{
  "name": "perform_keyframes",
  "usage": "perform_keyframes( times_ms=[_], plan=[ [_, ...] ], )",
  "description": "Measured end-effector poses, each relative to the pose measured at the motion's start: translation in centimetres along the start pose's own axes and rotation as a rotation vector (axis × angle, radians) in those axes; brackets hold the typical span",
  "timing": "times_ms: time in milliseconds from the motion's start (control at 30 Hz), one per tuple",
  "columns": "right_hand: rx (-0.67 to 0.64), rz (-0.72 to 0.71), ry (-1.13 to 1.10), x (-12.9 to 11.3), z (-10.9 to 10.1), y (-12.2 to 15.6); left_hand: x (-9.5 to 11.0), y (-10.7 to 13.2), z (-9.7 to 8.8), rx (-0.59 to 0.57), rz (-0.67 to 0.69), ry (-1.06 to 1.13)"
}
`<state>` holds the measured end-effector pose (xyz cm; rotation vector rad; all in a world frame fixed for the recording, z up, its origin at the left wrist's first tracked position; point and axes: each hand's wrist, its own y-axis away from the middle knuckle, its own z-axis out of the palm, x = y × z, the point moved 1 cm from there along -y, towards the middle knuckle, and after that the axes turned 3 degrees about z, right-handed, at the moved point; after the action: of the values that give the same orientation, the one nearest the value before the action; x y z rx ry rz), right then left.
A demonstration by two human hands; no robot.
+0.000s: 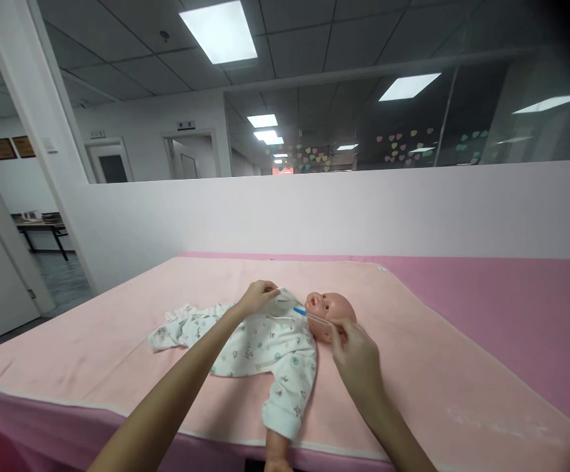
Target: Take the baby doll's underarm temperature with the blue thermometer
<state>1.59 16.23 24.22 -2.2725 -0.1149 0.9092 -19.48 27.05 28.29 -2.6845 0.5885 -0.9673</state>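
Observation:
A baby doll lies on its back, head to the right, in a white printed romper. One of its arms reaches toward me, and its hand hangs at the bed's front edge. My left hand is closed with its fingertips on the romper near the neckline, pinching the cloth. Between the fingers of my right hand, beside the doll's head, is a thin clear stick with a blue end. The blue end points left, over the romper's chest just below the doll's chin. Whether it touches the cloth I cannot tell.
A peach sheet with a pale edge covers the bed, over a pink cover. Behind stands a low white wall with glass above. At the left are an open doorway and a table with things on it.

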Motion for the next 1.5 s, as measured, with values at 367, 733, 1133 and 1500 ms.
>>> perform_keyframes(
  times_ms=[367, 733, 1133, 1500],
  plan=[
    [-0.162, -0.287, 0.433, -2.7, 8.4, -6.8, -3.0, -3.9, 0.4, -0.078, 0.062, -0.628],
    [-0.262, -0.470, 0.580, -3.8, 7.9, -7.0, -3.6, -5.8, 2.0, -0.191, 0.237, -0.910],
    [-0.195, -0.314, 0.353, -3.7, 6.4, -4.8, -0.5, -3.6, -0.1, -0.066, 0.179, -0.906],
    [-0.308, -0.298, 0.437, -4.9, 5.8, -4.8, 2.8, -2.1, -1.0, 0.094, 0.482, -1.107]
  ],
)
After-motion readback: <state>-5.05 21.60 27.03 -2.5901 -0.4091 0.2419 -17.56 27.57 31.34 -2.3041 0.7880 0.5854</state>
